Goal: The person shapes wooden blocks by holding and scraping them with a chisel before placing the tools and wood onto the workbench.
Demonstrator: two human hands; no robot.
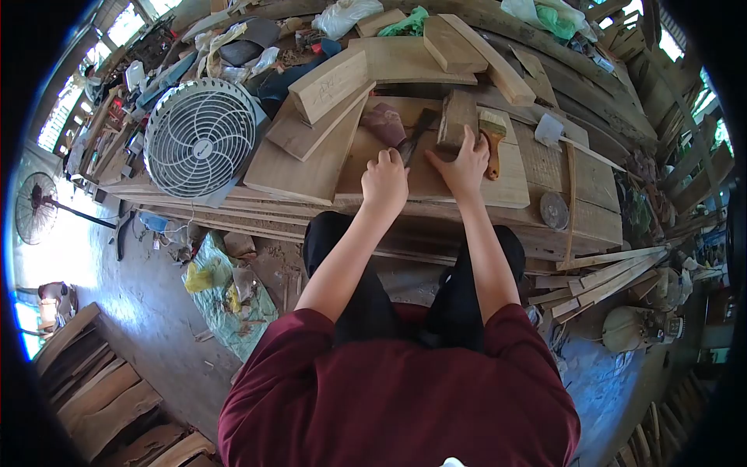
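My left hand (385, 183) is closed around the handle end of a scraper (422, 124) with a dark, widening blade that points away from me. A crumpled piece of dark reddish sandpaper (384, 121) lies just beyond that hand. My right hand (464, 170) is open, thumb and fingers spread at the near end of a wooden block (457, 115); whether it touches the block I cannot tell. Right beside it, a paintbrush (492, 140) with pale bristles and an orange-brown handle lies on a light board (510, 183).
To the left stands a round fan (204, 144), near stacked boards (299, 159) and a thick plank (331, 87). A white-headed tool (548, 130) and a round disc (554, 210) lie to the right. Wood strips (611, 282) jut out at the lower right.
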